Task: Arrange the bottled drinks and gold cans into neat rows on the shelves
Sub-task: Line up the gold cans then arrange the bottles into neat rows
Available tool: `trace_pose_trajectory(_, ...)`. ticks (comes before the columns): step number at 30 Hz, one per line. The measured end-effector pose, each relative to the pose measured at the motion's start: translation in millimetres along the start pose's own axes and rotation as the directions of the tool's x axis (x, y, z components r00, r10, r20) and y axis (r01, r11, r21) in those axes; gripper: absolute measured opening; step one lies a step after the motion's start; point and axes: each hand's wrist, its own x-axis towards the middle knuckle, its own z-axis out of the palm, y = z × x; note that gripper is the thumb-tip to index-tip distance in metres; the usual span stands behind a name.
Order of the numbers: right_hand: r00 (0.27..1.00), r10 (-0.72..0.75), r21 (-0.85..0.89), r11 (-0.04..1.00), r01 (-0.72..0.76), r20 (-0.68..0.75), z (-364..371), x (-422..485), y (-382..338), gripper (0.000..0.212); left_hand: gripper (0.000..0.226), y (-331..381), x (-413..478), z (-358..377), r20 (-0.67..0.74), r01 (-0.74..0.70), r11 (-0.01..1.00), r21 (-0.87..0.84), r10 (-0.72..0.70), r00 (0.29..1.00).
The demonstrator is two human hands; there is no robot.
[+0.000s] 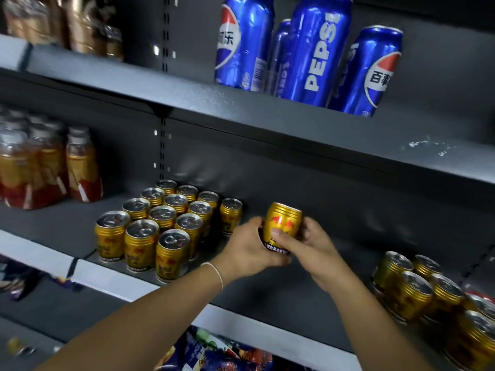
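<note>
- A dark grey metal shelf unit [321, 135] fills the view, and its middle shelf [267, 290] carries most of the stock.
- Near the centre a gold can [282, 223] leans slightly, held in both hands over a bare stretch of the middle shelf.
- The left hand [251, 245] cups the can's lower part from eight o'clock with curled fingers. A thin bracelet [215, 271] circles the wrist.
- The right hand [308, 245] grips from four o'clock, thumb laid across the can's front and fingers curled behind.
- Fingers hide the can's base — whether it touches the shelf cannot be told.
- At nine o'clock of the held can a block of gold cans [158, 223] stands in tight rows. A single can [231, 215] stands just beside the block's right side — the nearest obstacle.
- At four o'clock, well apart, a looser cluster of gold cans [428, 290] crowds the shelf's right end.
- Far off at nine o'clock, bottled drinks [45, 167] stand packed together, blurred.
- At twelve o'clock, on the shelf above, stand tall blue Pepsi cans [316, 49].
- At six o'clock, below, lie colourful snack packets [214, 354].
</note>
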Motion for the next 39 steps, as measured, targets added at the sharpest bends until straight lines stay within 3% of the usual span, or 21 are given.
trace_pose_trajectory(2,0.998,0.0,0.01,1.0,0.001,-0.059,19.6,1.4,4.6,0.065,0.07,-2.8,-0.7,-14.0,0.059,-0.039,0.994,0.106,0.033,0.998)
trace_pose_trajectory(6,0.99,0.036,0.148,0.989,-0.015,-0.139,48.4,5.3,21.3,0.066,0.065,-19.5,-1.1,-51.1,0.282,-0.137,0.945,0.297,0.05,0.958)
trace_pose_trajectory(10,0.97,0.101,0.162,0.985,-0.066,-0.22,72.8,12.7,46.8,0.052,0.052,-37.9,5.7,-98.5,0.276,-0.246,0.788,0.564,0.101,0.956)
trace_pose_trajectory(15,0.952,0.148,0.059,0.989,-0.137,-0.266,103.2,27.0,74.7,0.052,0.018,-57.1,23.5,-145.5,0.17,-0.183,0.757,0.628,0.095,0.981)
trace_pose_trajectory(18,0.949,0.134,-0.048,0.987,-0.154,-0.287,122.8,39.1,84.1,0.054,0.037,-70.8,33.5,-156.4,0.163,-0.139,0.756,0.639,0.044,0.986)
trace_pose_trajectory(26,0.947,-0.009,-0.355,0.928,-0.112,-0.321,151.6,65.7,89.5,0.053,0.058,-90.2,50.0,-146.6,0.353,-0.293,0.704,0.647,0.064,0.934)
trace_pose_trajectory(31,0.956,-0.033,-0.359,0.93,-0.077,-0.291,155.3,74.7,95.2,0.051,0.058,-96.9,53.1,-142.3,0.427,-0.369,0.594,0.715,0.047,0.903)
trace_pose_trajectory(39,0.95,-0.074,-0.293,0.956,-0.019,-0.303,159.5,71.0,101.9,0.061,0.061,-100.6,53.8,-141.1,0.426,-0.369,0.587,0.721,0.045,0.904)
